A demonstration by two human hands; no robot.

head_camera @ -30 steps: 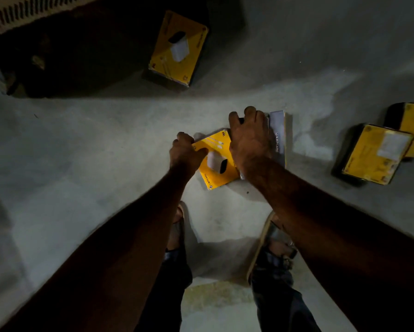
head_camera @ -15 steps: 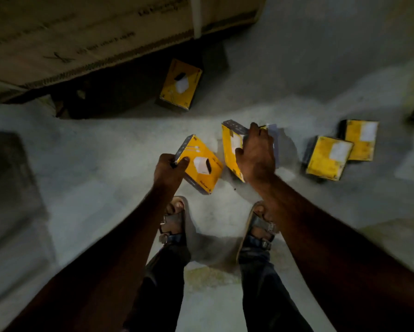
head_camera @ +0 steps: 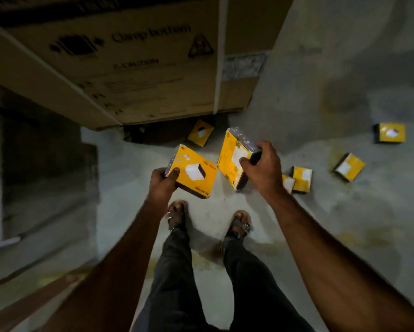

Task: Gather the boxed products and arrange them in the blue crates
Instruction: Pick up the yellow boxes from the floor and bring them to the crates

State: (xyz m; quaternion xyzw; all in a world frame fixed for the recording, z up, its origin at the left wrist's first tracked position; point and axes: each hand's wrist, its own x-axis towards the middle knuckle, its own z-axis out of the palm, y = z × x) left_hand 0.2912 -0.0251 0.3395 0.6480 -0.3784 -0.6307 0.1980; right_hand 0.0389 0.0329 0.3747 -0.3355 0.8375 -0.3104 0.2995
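— What do your hands hold, above the concrete floor (head_camera: 321, 92)?

— Your left hand (head_camera: 161, 182) grips a yellow box (head_camera: 196, 171) by its near corner, thumb pressed on the printed face, which is tilted up toward you. Your right hand (head_camera: 261, 167) clasps a second yellow box (head_camera: 232, 159) from its dark top edge, fingers curled round it; that box stands on edge, its yellow face turned toward the left one. Both are lifted clear of the floor, near each other but apart.

— And the rest of the boxed products?

— Five more lie scattered on the floor. One small box (head_camera: 200, 133) sits just beside the foot of the large cardboard carton (head_camera: 129, 68) printed "Clamp bottom" and "CAUTION". A pair (head_camera: 301, 179) rests side by side just past your right wrist, one partly hidden behind it. A tilted box (head_camera: 349, 167) lies farther right, and the last one (head_camera: 391, 133) well apart at the far right.

— Where do you stand?

— Your sandalled feet (head_camera: 239, 224) are planted below the two held boxes, dark trousers (head_camera: 177, 271) beneath. No blue crate shows here.
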